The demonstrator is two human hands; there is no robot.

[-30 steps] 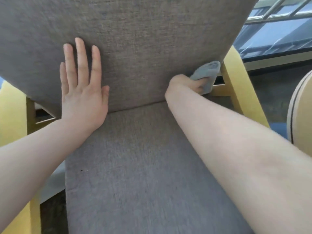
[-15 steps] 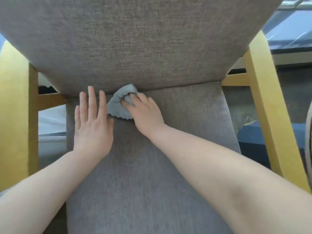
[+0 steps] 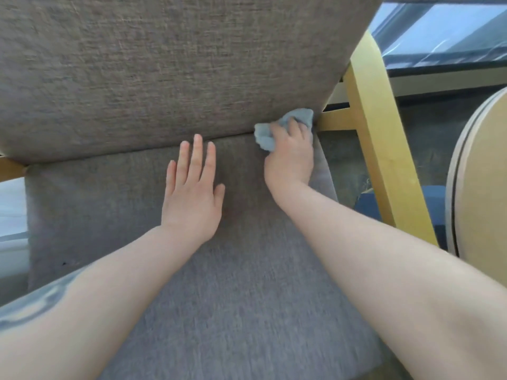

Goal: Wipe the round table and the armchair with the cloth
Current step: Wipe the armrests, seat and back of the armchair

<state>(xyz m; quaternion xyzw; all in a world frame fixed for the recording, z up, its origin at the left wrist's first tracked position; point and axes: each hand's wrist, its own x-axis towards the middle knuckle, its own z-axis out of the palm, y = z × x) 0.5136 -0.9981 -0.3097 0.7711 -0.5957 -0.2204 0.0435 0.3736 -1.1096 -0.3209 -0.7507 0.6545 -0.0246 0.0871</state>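
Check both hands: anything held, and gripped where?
Right hand holds the grey cloth, bunched in its fingers around the middle, both ends sticking out. Left hand holds nothing; it lies flat and open on the armchair seat cushion.

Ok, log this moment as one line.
stage: wiping armchair seat crease | right hand: holds cloth, right end | left hand: flat on seat | round table: untouched

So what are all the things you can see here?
backrest: one, brown-grey fabric, top, leaning over the seat.
seat: one, grey fabric, middle and bottom.
chair frame: one, yellow wood, either side of the cushions.
cloth: one, light blue-grey, bunched at the right end of the crease between seat and backrest.
round table: one, tan, only its edge shows at far right.
window: one, top right.
left hand: one, flat and open on the seat.
right hand: one, grip closed on the cloth.
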